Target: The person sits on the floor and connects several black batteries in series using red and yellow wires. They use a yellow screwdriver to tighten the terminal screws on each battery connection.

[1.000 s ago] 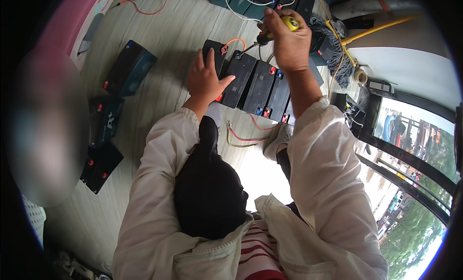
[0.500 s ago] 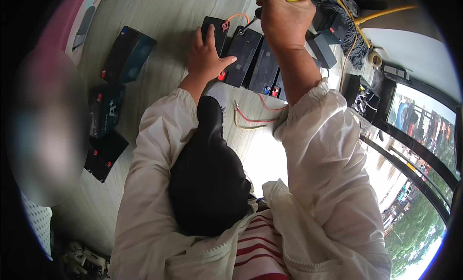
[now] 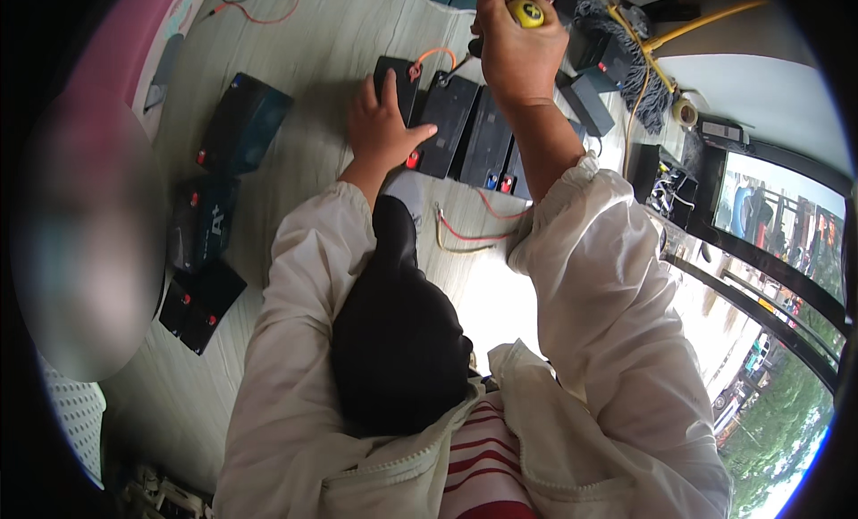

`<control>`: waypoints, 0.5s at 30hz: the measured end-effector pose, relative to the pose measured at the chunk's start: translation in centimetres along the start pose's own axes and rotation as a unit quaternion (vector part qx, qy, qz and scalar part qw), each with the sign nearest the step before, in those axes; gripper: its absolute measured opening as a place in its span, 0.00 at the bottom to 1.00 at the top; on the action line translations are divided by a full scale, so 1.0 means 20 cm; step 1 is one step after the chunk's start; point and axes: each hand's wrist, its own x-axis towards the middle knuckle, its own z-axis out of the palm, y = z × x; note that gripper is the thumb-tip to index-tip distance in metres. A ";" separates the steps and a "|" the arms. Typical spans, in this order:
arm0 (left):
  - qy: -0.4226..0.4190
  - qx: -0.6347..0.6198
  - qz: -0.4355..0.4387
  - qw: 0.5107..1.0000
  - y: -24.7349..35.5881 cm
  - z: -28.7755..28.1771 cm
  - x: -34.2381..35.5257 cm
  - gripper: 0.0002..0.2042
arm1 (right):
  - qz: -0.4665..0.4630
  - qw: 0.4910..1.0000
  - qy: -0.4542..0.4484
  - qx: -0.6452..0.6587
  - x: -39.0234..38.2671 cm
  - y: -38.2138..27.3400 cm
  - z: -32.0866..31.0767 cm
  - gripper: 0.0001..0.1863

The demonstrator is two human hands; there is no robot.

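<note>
Several black block batteries [image 3: 450, 108] stand side by side on the floor ahead of me. My left hand [image 3: 379, 133] lies with fingers spread on the leftmost battery [image 3: 394, 71], its thumb reaching over the neighbouring one. My right hand [image 3: 525, 62] is closed around the yellow-and-black handle of a screwdriver [image 3: 527, 14]. Its shaft slants down-left to a terminal at the far end of the second battery; whether the tip touches is too small to tell. An orange wire [image 3: 436, 52] arches between the first two batteries' far ends. Red and blue terminals show at the near ends.
More batteries [image 3: 246, 121] stand in a line at left. Loose red and pale wires [image 3: 465, 242] lie near my black-clad knee [image 3: 402, 331]. A grey mop [image 3: 657, 95], a tape roll [image 3: 685, 113] and a glass door [image 3: 778, 224] are at right. A blurred shape fills the far left.
The whole view has shifted slightly, with the batteries lower in it. Both hands keep their places on the battery and the screwdriver; the screwdriver handle's end now shows more fully.
</note>
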 end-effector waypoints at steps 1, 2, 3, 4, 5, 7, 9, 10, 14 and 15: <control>-0.005 -0.007 -0.005 1.000 0.02 0.00 0.00 0.57 | -0.022 0.999 -0.022 0.012 0.06 -0.04 -0.02 0.12; -0.012 -0.020 -0.013 1.000 0.02 -0.01 0.00 0.57 | -0.039 0.998 -0.045 0.025 0.10 -0.08 -0.02 0.14; -0.012 -0.017 -0.017 1.000 0.02 -0.02 -0.01 0.57 | -0.033 0.997 -0.053 0.034 0.10 -0.11 -0.03 0.14; -0.010 -0.013 -0.023 1.000 0.01 -0.02 0.00 0.57 | -0.027 0.997 -0.064 0.044 0.06 -0.15 -0.03 0.14; -0.008 -0.016 -0.020 1.000 0.01 -0.03 0.00 0.57 | -0.021 0.997 -0.056 0.054 0.02 -0.16 -0.04 0.14; -0.010 -0.021 -0.015 1.000 0.01 -0.03 0.00 0.57 | -0.025 0.997 -0.069 0.020 -0.06 -0.19 -0.11 0.13; -0.011 -0.027 -0.009 1.000 -0.01 -0.02 0.01 0.58 | -0.054 0.994 -0.086 0.040 -0.10 -0.15 -0.13 0.12; -0.008 -0.030 -0.002 0.999 -0.01 -0.01 0.04 0.58 | -0.053 0.993 -0.107 0.024 -0.08 -0.16 -0.14 0.12; -0.021 0.024 -0.005 0.999 0.01 -0.01 0.01 0.59 | -0.056 0.982 -0.180 0.004 -0.01 -0.17 -0.13 0.13; -0.021 0.020 -0.002 1.000 0.01 -0.01 0.03 0.59 | -0.058 0.980 -0.192 0.002 0.02 -0.17 -0.14 0.13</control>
